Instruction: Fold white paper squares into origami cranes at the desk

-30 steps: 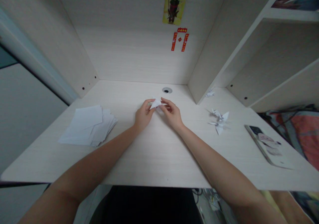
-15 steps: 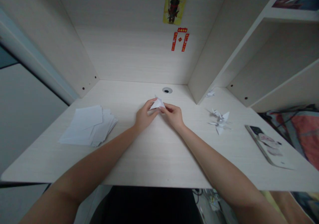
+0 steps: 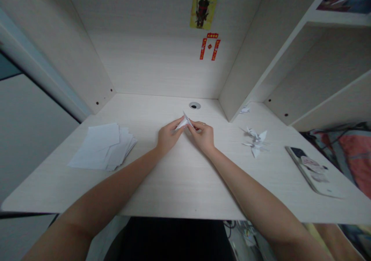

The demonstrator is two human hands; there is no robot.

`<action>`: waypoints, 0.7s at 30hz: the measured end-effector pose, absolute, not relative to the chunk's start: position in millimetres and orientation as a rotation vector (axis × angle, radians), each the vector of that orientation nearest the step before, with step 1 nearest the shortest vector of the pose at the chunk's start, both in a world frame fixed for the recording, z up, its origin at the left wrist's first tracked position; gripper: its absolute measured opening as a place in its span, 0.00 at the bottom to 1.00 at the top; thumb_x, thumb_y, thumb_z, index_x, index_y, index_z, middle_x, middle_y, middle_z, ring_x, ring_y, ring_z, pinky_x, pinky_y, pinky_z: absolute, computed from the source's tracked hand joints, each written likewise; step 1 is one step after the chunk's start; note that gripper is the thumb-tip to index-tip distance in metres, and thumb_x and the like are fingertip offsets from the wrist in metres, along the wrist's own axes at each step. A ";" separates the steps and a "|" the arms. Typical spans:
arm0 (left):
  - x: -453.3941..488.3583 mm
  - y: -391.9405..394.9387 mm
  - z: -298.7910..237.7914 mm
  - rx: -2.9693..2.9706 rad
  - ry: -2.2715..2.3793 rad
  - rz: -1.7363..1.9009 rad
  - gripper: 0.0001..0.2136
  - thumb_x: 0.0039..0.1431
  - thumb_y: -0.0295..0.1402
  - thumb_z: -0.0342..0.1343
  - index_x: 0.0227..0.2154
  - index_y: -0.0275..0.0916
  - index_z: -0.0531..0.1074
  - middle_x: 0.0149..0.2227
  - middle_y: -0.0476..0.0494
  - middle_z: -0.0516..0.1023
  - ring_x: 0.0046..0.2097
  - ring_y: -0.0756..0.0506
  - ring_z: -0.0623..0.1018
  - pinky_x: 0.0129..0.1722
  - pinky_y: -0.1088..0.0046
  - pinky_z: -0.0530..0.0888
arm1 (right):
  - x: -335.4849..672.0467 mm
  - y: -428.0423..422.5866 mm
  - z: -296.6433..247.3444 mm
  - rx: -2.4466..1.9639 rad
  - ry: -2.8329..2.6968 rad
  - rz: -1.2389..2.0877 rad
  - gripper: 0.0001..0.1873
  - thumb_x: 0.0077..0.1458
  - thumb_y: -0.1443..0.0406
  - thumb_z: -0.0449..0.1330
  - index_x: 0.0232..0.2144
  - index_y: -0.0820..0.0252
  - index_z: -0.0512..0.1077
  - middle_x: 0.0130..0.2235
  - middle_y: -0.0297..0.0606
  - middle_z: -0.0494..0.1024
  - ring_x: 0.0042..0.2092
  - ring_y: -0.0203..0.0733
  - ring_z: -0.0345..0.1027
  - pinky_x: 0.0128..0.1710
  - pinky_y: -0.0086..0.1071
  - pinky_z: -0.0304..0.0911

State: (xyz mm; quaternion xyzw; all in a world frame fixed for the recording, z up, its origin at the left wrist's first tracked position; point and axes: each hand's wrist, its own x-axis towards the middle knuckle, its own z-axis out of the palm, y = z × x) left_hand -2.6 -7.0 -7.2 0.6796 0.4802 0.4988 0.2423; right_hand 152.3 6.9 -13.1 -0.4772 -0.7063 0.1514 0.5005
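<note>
Folded white paper sits pinched between both hands, a pointed, roughly triangular piece with its tip angled up. The grip is closed on it from each side: the left hand holds one edge between thumb and fingers, and the right hand holds the opposite edge, so the two hands nearly meet at the paper. Both hands are just above the pale wood-grain surface, near its middle, with the forearms resting toward the near edge.

Left of the hands lies one loose stack of white paper sheets, fanned a little; the number of sheets cannot be counted. Right of the hands, two white origami cranes lie together, touching, and a third small paper crane lies farther back beside the right partition. Near the right edge is one flat rectangular item with a printed picture, too blurred to identify.

Straight ahead, one round cable grommet is set in the surface near the back panel. Above it hang one yellow-and-red poster and one red paper decoration. White shelves rise on the right.
</note>
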 end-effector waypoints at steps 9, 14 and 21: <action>-3.4 -6.3 -8.8 1.843 1.353 1.403 0.16 0.57 0.38 0.54 0.48 0.45 0.72 0.50 0.49 0.75 0.50 0.46 0.75 0.52 0.69 0.71 | 151.8 8.1 -13.5 -1.185 -1.661 0.429 0.14 0.53 0.57 0.58 0.40 0.52 0.77 0.38 0.34 0.81 0.31 0.39 0.72 0.35 0.32 0.66; -2.8 -7.3 -5.8 1.827 1.381 1.365 0.18 0.54 0.40 0.58 0.48 0.45 0.72 0.50 0.48 0.75 0.46 0.45 0.77 0.50 0.67 0.72 | 151.5 10.2 -14.3 -1.191 -1.599 0.518 0.14 0.52 0.56 0.58 0.39 0.52 0.78 0.38 0.34 0.81 0.31 0.40 0.72 0.33 0.33 0.66; -0.6 -9.9 -3.4 1.826 1.389 1.331 0.21 0.51 0.42 0.60 0.49 0.46 0.71 0.49 0.47 0.76 0.45 0.45 0.78 0.51 0.67 0.71 | 152.6 11.2 -15.9 -1.177 -1.585 0.544 0.14 0.53 0.57 0.58 0.40 0.52 0.78 0.40 0.33 0.80 0.32 0.43 0.73 0.32 0.33 0.66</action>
